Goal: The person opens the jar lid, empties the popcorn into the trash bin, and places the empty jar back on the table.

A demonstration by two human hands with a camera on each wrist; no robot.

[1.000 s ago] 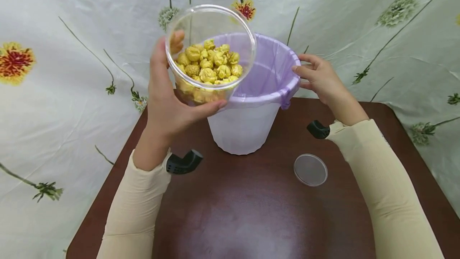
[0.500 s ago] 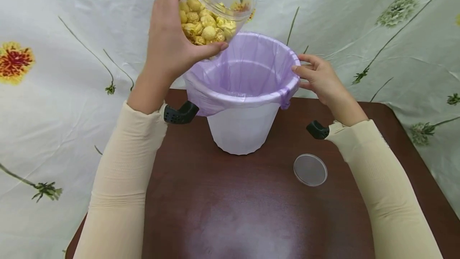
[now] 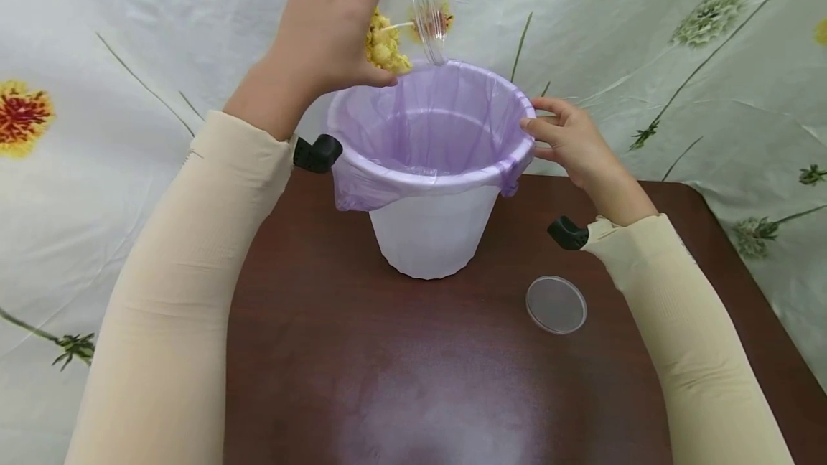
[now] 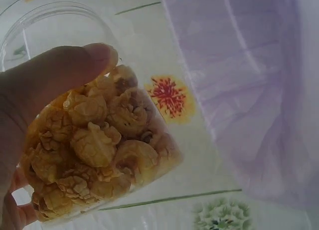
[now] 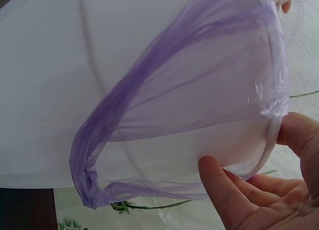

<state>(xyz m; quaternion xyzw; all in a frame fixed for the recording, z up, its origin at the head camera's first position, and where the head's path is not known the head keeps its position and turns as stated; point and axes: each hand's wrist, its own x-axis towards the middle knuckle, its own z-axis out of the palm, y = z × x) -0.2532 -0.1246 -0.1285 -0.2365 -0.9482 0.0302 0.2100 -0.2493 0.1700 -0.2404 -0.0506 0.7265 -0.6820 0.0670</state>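
My left hand [image 3: 323, 38] grips a clear plastic tub [image 3: 431, 27], tipped on its side above the bin's back left rim, mouth facing right. Yellow popcorn [image 3: 386, 49] is inside it, partly hidden by the hand in the head view. In the left wrist view, the thumb lies across the tub's wall and the popcorn [image 4: 89, 145] fills its lower part. A white trash can [image 3: 429, 235] stands below, lined with a purple bag [image 3: 362, 189] folded over its rim. My right hand [image 3: 571, 138] holds that rim on the right, its thumb and fingers either side of the edge.
A round clear lid [image 3: 555, 305] lies on the dark brown table [image 3: 413, 379], right of the can. Behind the table hangs a pale cloth [image 3: 614, 27] printed with flowers.
My left hand has lifted the tub up and away, turning it from mouth toward me to mouth sideways. My right hand has stayed on the can's rim.
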